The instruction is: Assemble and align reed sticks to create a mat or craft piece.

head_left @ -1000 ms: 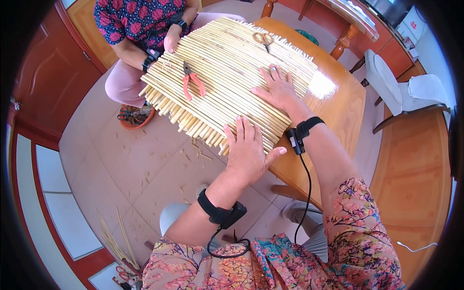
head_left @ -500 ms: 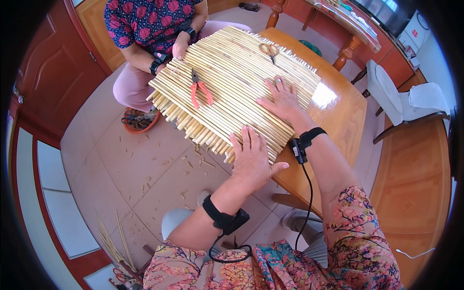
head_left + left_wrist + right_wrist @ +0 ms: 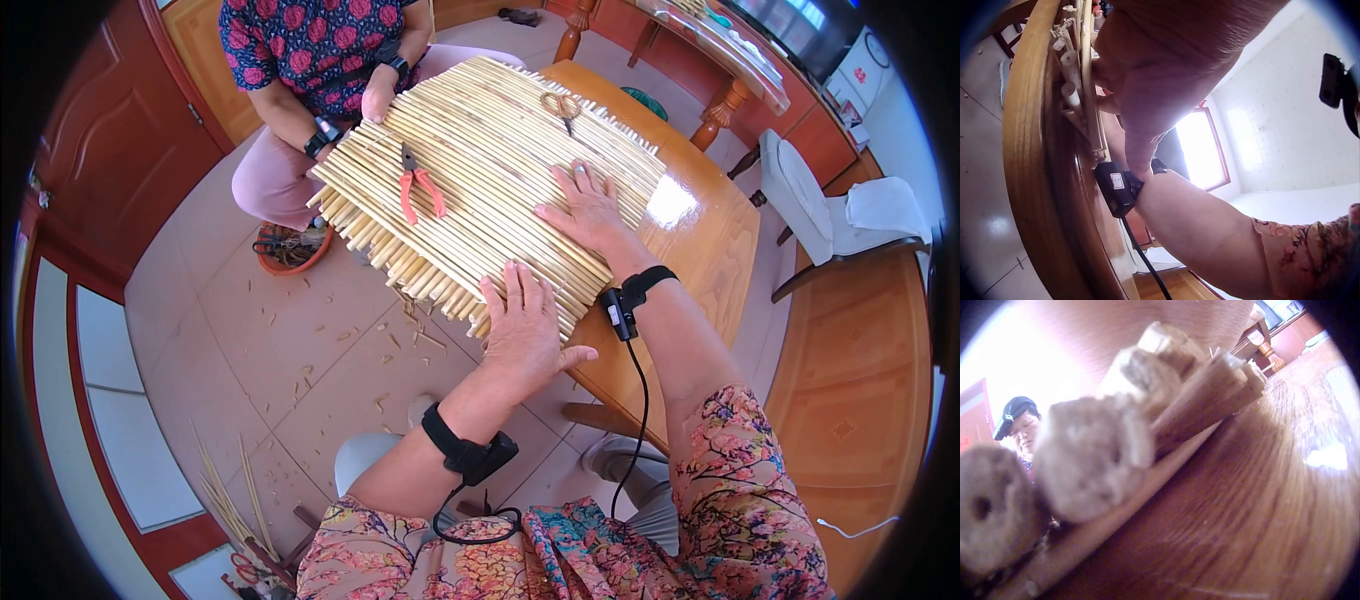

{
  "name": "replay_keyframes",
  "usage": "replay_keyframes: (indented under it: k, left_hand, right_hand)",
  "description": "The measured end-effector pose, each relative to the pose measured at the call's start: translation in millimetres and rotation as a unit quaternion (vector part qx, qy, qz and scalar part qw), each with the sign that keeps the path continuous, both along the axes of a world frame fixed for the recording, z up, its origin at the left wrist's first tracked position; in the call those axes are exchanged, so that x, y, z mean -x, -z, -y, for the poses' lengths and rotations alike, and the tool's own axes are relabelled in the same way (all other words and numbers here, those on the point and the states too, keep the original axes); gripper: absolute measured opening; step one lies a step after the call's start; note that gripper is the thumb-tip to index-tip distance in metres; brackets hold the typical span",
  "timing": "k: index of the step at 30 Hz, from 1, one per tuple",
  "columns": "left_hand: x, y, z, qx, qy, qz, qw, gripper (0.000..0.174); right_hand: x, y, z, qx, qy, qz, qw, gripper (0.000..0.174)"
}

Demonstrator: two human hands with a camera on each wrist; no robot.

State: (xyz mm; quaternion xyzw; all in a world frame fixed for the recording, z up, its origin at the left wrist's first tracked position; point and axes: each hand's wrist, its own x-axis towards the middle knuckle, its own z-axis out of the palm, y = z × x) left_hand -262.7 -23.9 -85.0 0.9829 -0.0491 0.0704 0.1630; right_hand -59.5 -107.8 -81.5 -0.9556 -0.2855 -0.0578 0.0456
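Observation:
A mat of pale sticks [image 3: 480,160] lies over the wooden table's end, its left part overhanging the floor. My left hand [image 3: 522,330] rests flat at the mat's near edge, fingers straight and thumb out to the side. On the mat's right part lies my right hand [image 3: 590,212], fingers spread. Red-handled pliers [image 3: 420,190] and scissors [image 3: 563,108] lie on top. In the left wrist view the left hand [image 3: 1172,69] is beside the stick ends [image 3: 1071,94]. Cut stick ends [image 3: 1094,456] fill much of the right wrist view, close above the tabletop [image 3: 1241,506].
Another person [image 3: 320,60] sits at the far left, a hand at the mat's edge. Below is an orange basin [image 3: 290,262] on the floor, with scraps around. A chair [image 3: 830,205] stands right of the table [image 3: 715,260]; loose sticks [image 3: 240,500] lie lower left.
In the head view the mat, tools and both hands appear shifted slightly down and right, along with the surroundings. Both hands keep their places on the mat.

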Motion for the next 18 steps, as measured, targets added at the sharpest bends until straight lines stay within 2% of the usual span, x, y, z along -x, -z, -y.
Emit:
replay_keyframes:
  k: [18]
  left_hand:
    - [0.9,-3.4,0.5,-0.016,0.002,-0.003,1.0,0.105]
  right_hand:
    - [-0.5,1.4,1.3,-0.01,-0.003,0.001,1.0,0.084]
